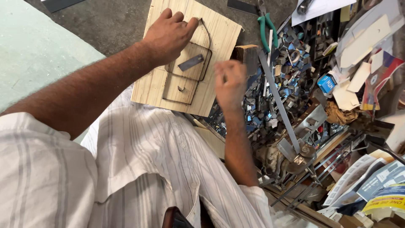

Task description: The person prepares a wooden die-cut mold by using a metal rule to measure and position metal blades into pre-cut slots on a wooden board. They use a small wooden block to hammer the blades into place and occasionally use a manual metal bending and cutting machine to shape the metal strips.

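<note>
A light plywood board [219, 38] lies in front of me, cut with slots in which thin dark metal strip is set in rounded rectangular outlines. My left hand [168, 36] presses down on the board's upper part, fingertips on a curved piece of metal strip [207, 36] that stands out of the slot. A short loose grey strip piece [190, 62] rests on the board below that hand. My right hand [230, 82] hovers at the board's right edge, blurred, fingers curled; whether it holds anything I cannot tell.
Right of the board lies a heap of small metal offcuts [291, 84], a wooden block [248, 54], green-handled pliers [266, 27], a long steel strip [276, 97] running to a bending tool [301, 154], and scattered cards and paper [363, 42]. Grey concrete floor [114, 21] is at top left.
</note>
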